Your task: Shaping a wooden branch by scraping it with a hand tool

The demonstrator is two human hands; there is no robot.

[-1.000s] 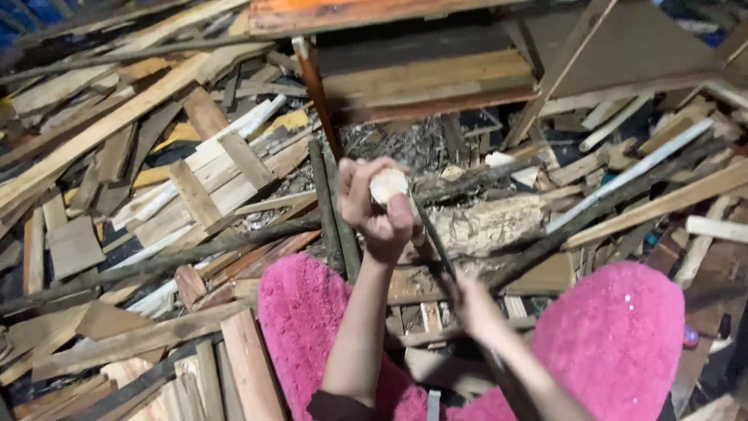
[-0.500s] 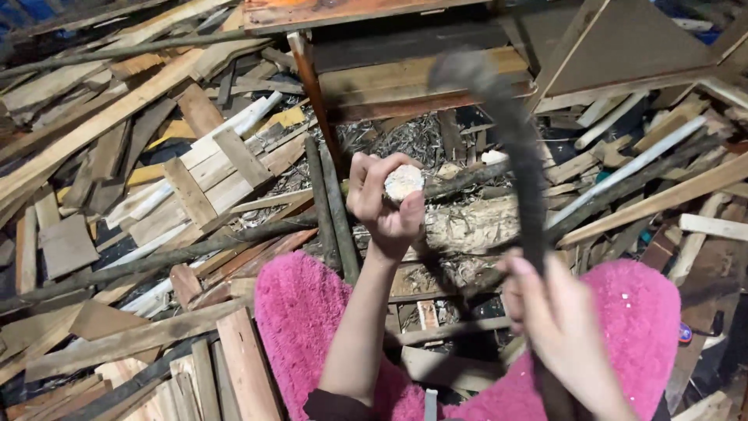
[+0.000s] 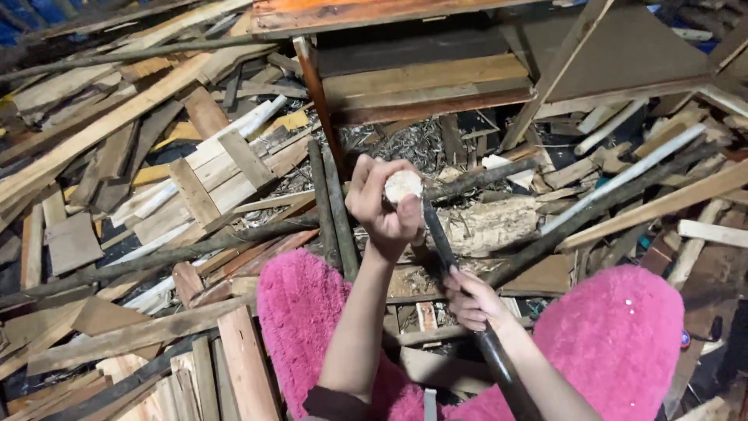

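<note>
Gripping a short stick (image 3: 403,187) upright, the left hand (image 3: 382,204) is closing its fingers round the shaft, with the pale cut end showing at the top between thumb and fingers; the stick is being held above the scrap wood, just in front of the knees; the right hand (image 3: 470,300) is clenching the handle of a dark long-bladed knife (image 3: 438,238), whose blade is slanting up and to the left until its edge is meeting the stick just under the left hand's fingers; both knees are wearing fuzzy pink trousers (image 3: 615,343) and are framing the hands from either side; a pale, rough log (image 3: 491,226) is lying just behind the blade; a broad heap of planks and offcuts (image 3: 156,171) is spreading across the ground on the left; a dark wooden frame with an orange top board (image 3: 366,12) is standing well beyond the hands.
</note>
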